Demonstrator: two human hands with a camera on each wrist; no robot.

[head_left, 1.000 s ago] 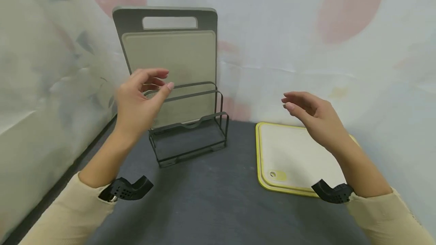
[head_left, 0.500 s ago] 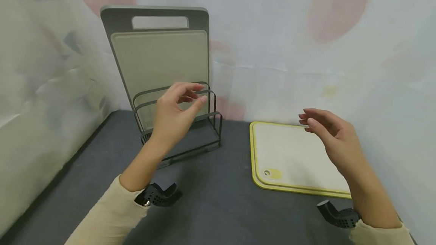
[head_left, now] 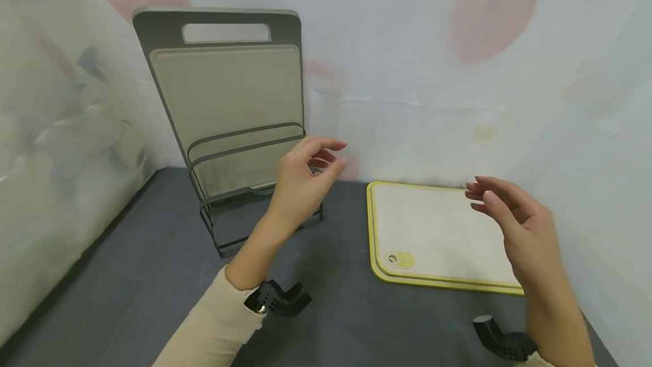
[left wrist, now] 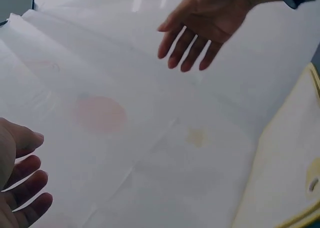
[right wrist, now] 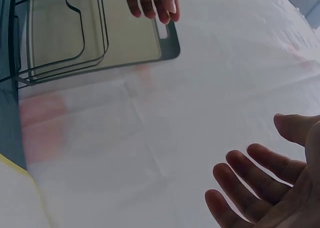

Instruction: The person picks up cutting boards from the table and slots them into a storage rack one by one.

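Left hand: the left hand (head_left: 300, 177) is up in the air in front of the right end of the black wire rack (head_left: 254, 194). Its fingers are loose and a little bent, and it holds nothing.
Right hand: the right hand (head_left: 519, 225) floats over the right part of the yellow-edged cutting board (head_left: 438, 237). Its fingers are loose and apart, and it holds nothing.
Where the boards are: the yellow-edged cutting board lies flat on the dark desk (head_left: 163, 276), near the back right corner by the wall cloth (head_left: 458, 101). The grey cutting board (head_left: 226, 101) stands up in the back slot of the rack, near the back left corner.
How the flat board may handle: it looks stiff, thin and light, most likely plastic. It may be smooth and slippery. It lies flat, so an edge would need lifting first.
Where to hold: the long side edges look best, or the near corner by the small hanging hole (head_left: 393, 257).
Only the head view shows: both boards whole, the rack's slots, and both hands over the desk.
Only the wrist views show: the left wrist view shows the open palm of the right hand (left wrist: 207, 18). The right wrist view shows the grey board's handle slot (right wrist: 163, 30) from the side.
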